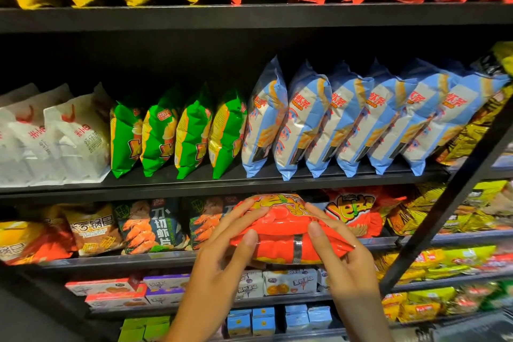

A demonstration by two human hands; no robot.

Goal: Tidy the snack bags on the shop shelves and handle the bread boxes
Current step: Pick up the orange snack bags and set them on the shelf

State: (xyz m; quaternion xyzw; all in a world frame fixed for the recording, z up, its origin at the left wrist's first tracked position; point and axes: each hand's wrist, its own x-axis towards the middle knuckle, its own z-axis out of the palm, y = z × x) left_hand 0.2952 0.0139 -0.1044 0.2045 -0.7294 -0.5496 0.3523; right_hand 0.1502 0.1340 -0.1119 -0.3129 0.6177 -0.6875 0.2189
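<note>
Orange foil, glossy and puffed, that's the bag (288,228) in play, held by both hands in front of the third shelf (166,258) and not yet resting on it. The left hand (222,253) grips its left end, fingers curled over the top and thumb pressed on the near face; the right hand (338,253) mirrors that on the right end, thumb pinching the foil near the crimped seam. Two hands on a light bag looks to me like steering, not lifting: squaring it up so it slides into the gap just left of the matching orange bag (351,211) standing on that shelf. The held bag lies nearly flat, its yellow-and-green lettering tipped up towards the shelf, a silver strip crossing its near side. It is air-filled and slippery, so I'd expect it to squash and twist if squeezed hard. Left of the held bag, dark shrimp bags (150,228) stand upright, faces out. Above it, blue bags (361,119) lean in a tidy overlapping row, with green bags (177,133) further left. Below it sit small boxes (288,282), possibly the bread boxes, untouched.
</note>
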